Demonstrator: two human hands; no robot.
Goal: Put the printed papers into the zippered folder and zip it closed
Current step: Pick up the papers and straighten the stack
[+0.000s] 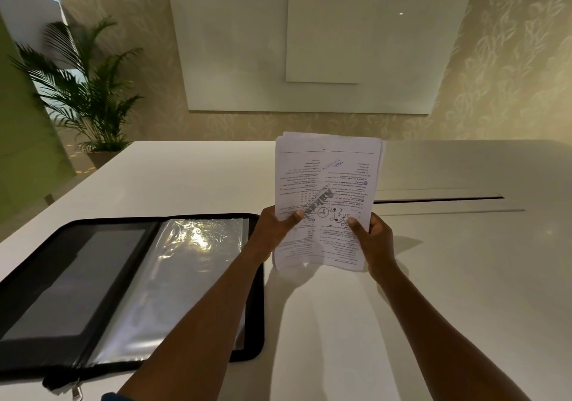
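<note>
A stack of printed papers [328,177] stands upright above the white table, its lower edge close to the tabletop and its print upside down to me. My left hand [275,230] grips its left edge with the thumb on the front sheet. My right hand [376,239] grips its right edge the same way. The black zippered folder [77,276] lies open flat at the left, showing shiny clear plastic sleeves [185,276] on its right half. My left forearm crosses over the folder's right edge. The zipper pull [77,393] hangs at the folder's near edge.
The white table [448,276] has a long cable slot [439,198] at the right, behind the papers. A whiteboard [232,60] hangs on the patterned wall. A potted palm [89,91] stands on the floor at the far left.
</note>
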